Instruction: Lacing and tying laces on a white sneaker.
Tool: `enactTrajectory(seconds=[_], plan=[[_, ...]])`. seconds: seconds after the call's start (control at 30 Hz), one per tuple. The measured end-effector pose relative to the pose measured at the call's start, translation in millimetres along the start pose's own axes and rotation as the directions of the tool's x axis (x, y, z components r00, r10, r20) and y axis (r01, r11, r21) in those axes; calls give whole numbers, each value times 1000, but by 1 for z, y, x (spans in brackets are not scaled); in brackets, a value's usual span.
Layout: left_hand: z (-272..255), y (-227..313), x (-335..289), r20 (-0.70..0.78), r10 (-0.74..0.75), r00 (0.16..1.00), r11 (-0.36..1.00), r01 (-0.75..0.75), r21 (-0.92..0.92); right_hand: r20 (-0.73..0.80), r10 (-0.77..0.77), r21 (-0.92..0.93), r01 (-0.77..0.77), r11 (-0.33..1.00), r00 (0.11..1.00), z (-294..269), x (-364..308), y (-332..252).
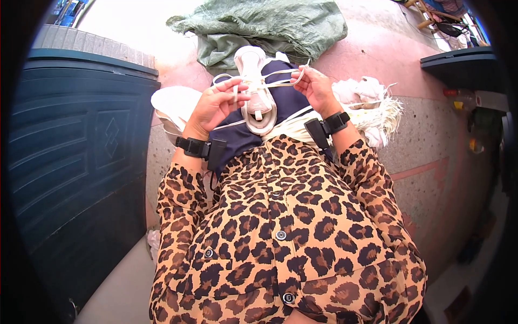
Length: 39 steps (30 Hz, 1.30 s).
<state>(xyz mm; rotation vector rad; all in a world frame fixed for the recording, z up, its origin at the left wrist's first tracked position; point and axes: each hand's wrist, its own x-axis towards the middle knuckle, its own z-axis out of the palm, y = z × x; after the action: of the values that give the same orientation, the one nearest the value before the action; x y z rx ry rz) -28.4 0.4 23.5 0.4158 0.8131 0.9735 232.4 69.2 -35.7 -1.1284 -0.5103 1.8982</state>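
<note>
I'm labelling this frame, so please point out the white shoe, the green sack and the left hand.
white shoe [258,102]: head view, on its sole at mid-length.
green sack [270,24]: head view, on the crumpled middle of the cloth.
left hand [213,108]: head view, on the back of the hand.

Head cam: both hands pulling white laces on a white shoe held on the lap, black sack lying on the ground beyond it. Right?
Not quite: the sack beyond the white shoe is green, not black, as the head view shows. The rest stands: the left hand and right hand both hold the white laces over the lap.
</note>
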Motion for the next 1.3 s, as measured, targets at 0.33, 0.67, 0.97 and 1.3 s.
enactTrajectory(seconds=[0.33, 0.67, 0.97, 1.3], plan=[[13, -15, 11, -93, -3, 996, 939, 35, 342, -13, 14, 18, -13, 1000, 1000, -4, -4, -1], [-15, 6, 2, -186, 304, 934, 953, -298, 64, -43, 11, 72, -8, 997, 999, -26, -1, 12], [-62, 44, 2, -456, 397, 796, 847, -127, 516, -256, -66, 230, 127, 965, 964, -96, -10, 2], [-32, 18, 94, -265, 232, 936, -322, 331, 887, -189, -10, 166, 42, 985, 982, -74, -18, -2]])
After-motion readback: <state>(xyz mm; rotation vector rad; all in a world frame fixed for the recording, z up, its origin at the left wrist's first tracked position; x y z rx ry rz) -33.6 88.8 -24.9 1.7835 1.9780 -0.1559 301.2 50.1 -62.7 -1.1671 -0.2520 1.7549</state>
